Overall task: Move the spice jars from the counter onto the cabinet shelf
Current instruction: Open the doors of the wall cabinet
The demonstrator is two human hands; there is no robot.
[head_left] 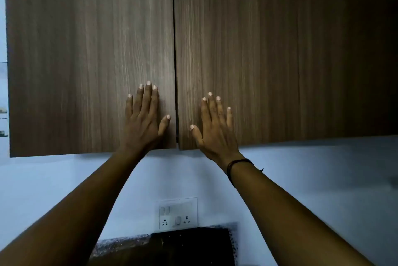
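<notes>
— Where does the single head view look from?
— From the person's head, tilted upward and close to the brown wood-grain wall cabinet doors [90,50]; both forearms reach in from below; the white switch-and-socket plate [178,213] sits low in frame.

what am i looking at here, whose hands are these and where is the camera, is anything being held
This is one picture from a camera worn on a person's head, so you see their own two arms reaching up and away from you. There is no machine.

The left hand lies flat, fingers straight, on the left cabinet door. The right hand is also spread flat at the right cabinet door, with a dark wristband on that wrist. Both doors look shut, with a thin gap between them. Neither hand holds anything.

Below on the pale wall is a switch and socket plate, and under that a dark object too dim to identify. No spice jars or counter show in this picture.
</notes>
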